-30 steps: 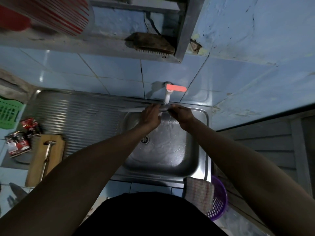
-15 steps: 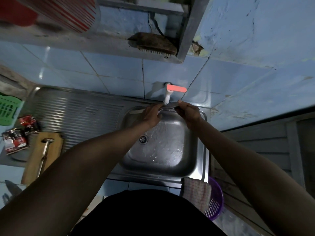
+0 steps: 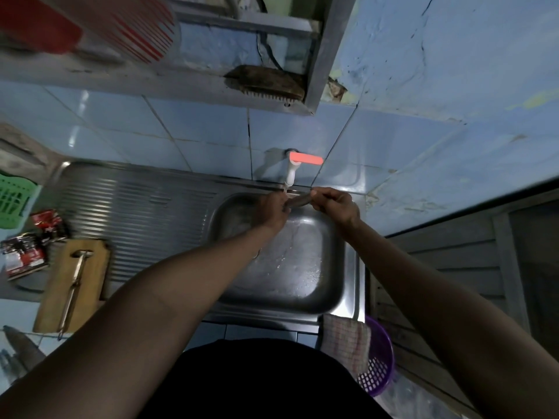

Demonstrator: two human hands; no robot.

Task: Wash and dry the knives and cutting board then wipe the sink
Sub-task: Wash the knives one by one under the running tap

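The sink (image 3: 348, 285) fills the middle of your view, its basin wet, with the ribbed drainboard (image 3: 136, 207) running out toward 9 o'clock. At about 8 o'clock, on the counter, the cutting board (image 3: 54, 297) lies flat with a second knife (image 3: 74, 285) resting along it, well apart from your hands; both look untouched, so I judge they are not washed yet.

You are in the washing step, with the first knife (image 3: 298, 201). You hold it across the far edge of the basin, at 12 o'clock, directly under the white tap (image 3: 290, 173) with the red lever. Your right hand (image 3: 335, 204) has its fingers curled around the right end of it, probably the handle. Your left hand (image 3: 272, 207) touches the other end; whether its fingers pinch the blade or only rub it I cannot tell, because the blade is hidden behind it.

For the next move, I think you must finish rinsing and keep the edge turned away from your left fingers. Then you need the checked cloth (image 3: 344, 340), which hangs on the sink's front rim at 5 o'clock, to dry the knife.
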